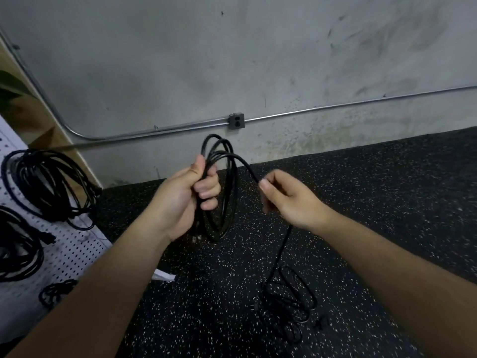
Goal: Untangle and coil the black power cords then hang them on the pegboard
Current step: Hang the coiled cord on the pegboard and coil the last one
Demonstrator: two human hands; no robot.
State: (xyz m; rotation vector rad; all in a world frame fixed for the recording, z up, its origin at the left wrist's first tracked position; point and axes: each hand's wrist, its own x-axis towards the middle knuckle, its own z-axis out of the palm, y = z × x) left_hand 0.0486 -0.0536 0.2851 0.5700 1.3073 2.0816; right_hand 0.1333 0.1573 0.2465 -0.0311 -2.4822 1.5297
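L hand (185, 195) grips loops of thin black rubber power cord (227, 192); R hand (286, 197) pinches its free run, rest piled on speckled black floor (387, 202).

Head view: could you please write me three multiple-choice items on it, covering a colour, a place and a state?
1. What colour is the pegboard? A. red B. white C. black
2. Where does the loose tail lie? A. on the floor B. on the pegboard C. on a shelf
3. What is the left hand doing? A. hanging open B. pressing the wall C. gripping the coil
Answers: 1 B, white shows between the hung cords; 2 A, it drops from the right hand to a pile on the floor; 3 C, its fingers curl round the loops.
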